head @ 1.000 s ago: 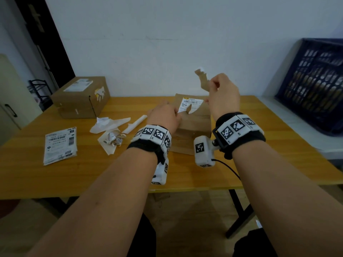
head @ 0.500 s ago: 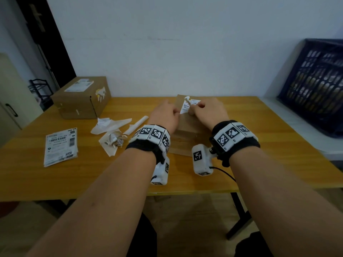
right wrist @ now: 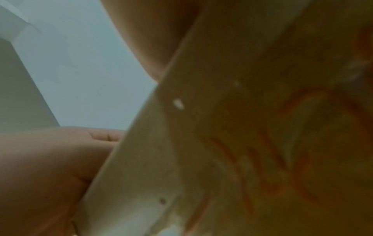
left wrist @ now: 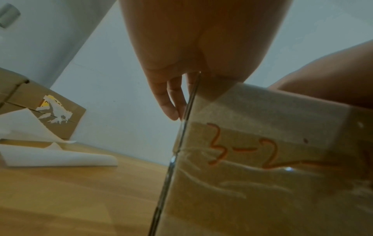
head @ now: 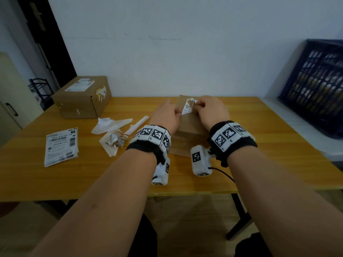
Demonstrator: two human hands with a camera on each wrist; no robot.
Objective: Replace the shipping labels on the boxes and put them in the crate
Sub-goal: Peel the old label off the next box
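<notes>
A small brown cardboard box [head: 187, 130] stands at the middle of the wooden table [head: 259, 145]. Its white old label [head: 187, 106] is partly torn and curls up off the top face. My left hand [head: 175, 113] grips the box's upper left edge, its fingers [left wrist: 167, 99] down the side. My right hand [head: 197, 106] pinches the label's raised right edge. The wrist views show the box's taped front [left wrist: 262, 159] with orange writing, blurred in the right wrist view [right wrist: 242, 143]. The dark blue crate [head: 315, 86] stands tilted at the far right.
A larger cardboard box [head: 83, 97] with a label on top sits at the back left. A stack of fresh labels [head: 61, 145] lies near the left edge. Torn paper scraps [head: 111, 134] and a rolled strip [head: 137, 124] lie left of my hands.
My right hand, raised a second ago with a torn brown strip, has come down onto the box and now pinches the label, which curls up more. The left hand stays on the box.
</notes>
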